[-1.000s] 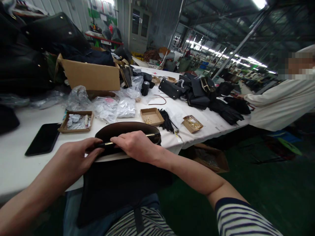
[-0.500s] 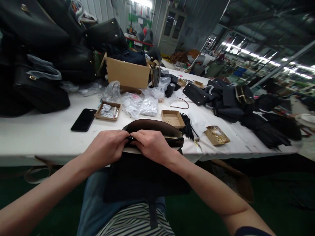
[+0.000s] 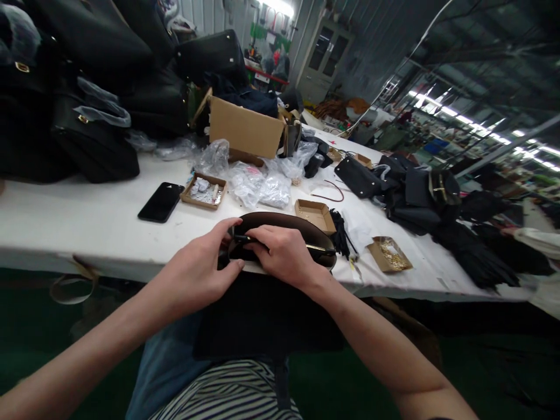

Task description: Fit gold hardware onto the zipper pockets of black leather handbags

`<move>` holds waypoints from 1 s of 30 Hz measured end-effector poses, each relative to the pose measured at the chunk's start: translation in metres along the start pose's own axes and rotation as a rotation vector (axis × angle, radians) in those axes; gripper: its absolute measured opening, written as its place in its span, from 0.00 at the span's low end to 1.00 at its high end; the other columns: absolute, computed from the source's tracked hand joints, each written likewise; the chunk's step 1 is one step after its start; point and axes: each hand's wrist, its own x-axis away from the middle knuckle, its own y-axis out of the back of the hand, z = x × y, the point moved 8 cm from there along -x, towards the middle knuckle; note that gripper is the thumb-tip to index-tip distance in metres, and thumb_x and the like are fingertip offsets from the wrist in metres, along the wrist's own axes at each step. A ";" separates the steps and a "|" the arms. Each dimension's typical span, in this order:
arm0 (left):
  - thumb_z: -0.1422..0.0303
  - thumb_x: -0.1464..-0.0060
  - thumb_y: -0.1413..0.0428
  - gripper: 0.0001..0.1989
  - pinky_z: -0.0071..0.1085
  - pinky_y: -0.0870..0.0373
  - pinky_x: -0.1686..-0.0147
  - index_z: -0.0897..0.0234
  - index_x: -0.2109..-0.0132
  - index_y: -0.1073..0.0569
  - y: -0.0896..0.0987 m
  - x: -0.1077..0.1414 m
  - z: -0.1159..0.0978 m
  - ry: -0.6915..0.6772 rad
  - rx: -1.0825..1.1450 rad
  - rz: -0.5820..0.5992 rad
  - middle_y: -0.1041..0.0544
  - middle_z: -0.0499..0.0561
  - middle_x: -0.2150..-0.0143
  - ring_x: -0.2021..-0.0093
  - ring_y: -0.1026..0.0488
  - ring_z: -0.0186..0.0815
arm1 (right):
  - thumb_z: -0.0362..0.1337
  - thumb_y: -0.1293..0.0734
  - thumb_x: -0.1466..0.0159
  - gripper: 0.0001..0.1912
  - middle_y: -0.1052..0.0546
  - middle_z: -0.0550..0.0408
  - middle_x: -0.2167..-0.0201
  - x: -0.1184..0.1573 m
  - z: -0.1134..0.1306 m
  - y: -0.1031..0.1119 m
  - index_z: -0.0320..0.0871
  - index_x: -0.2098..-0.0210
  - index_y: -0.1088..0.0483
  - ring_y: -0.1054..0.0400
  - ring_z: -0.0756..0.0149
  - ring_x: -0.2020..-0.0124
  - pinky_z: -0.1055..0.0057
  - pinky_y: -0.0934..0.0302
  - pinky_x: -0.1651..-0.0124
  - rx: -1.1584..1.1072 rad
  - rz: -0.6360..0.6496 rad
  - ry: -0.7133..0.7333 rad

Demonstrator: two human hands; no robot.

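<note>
A black handbag (image 3: 266,315) with a brown lining rests upright against the table's front edge, its mouth facing up. Across the mouth runs a zipper (image 3: 319,249) with gold teeth. My right hand (image 3: 284,254) pinches the zipper near its dark left end (image 3: 242,238). At the bag's left end is my left hand (image 3: 205,265), thumb and forefinger spread apart around the corner; its other fingers are partly hidden. The hands are slightly apart.
A phone (image 3: 161,202) and a small box of white pieces (image 3: 204,191) lie beyond the bag. To the right are a shallow carton (image 3: 315,216), black tassels (image 3: 342,233) and a box of gold hardware (image 3: 389,255). Black bags (image 3: 91,137) are piled left.
My left hand has let go of the zipper end and spread its fingers at the bag's left corner. My right hand still pinches the zipper. The view has shifted slightly left.
</note>
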 end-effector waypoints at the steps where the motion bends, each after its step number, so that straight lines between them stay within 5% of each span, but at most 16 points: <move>1: 0.62 0.35 0.39 0.37 0.42 0.20 0.51 0.57 0.23 0.39 -0.002 0.003 0.001 0.031 0.015 -0.025 0.17 0.58 0.42 0.50 0.16 0.48 | 0.35 0.29 0.23 0.06 0.14 0.49 0.53 -0.001 0.001 0.000 0.42 0.52 0.19 0.20 0.59 0.54 0.68 0.35 0.52 -0.002 -0.003 -0.002; 13: 0.58 0.32 0.39 0.21 0.49 0.25 0.34 0.58 0.36 0.25 -0.015 0.020 0.017 0.089 0.240 -0.110 0.18 0.56 0.38 0.39 0.21 0.49 | 0.34 0.35 0.24 0.08 0.19 0.47 0.59 -0.010 0.022 -0.008 0.41 0.57 0.24 0.26 0.58 0.59 0.64 0.37 0.56 0.141 0.000 0.177; 21: 0.61 0.37 0.33 0.32 0.52 0.32 0.25 0.56 0.29 0.30 -0.031 0.041 0.020 0.043 0.253 -0.198 0.25 0.57 0.30 0.30 0.28 0.51 | 0.30 0.36 0.25 0.10 0.16 0.44 0.55 -0.010 0.024 -0.006 0.41 0.58 0.22 0.21 0.57 0.54 0.62 0.28 0.49 -0.017 -0.122 0.243; 30: 0.54 0.38 0.32 0.43 0.63 0.32 0.24 0.52 0.21 0.37 -0.062 0.045 0.064 0.019 0.333 -0.378 0.34 0.59 0.22 0.22 0.36 0.63 | 0.31 0.32 0.26 0.07 0.14 0.50 0.60 -0.009 0.015 -0.004 0.41 0.53 0.20 0.20 0.62 0.61 0.70 0.27 0.56 -0.153 -0.294 0.270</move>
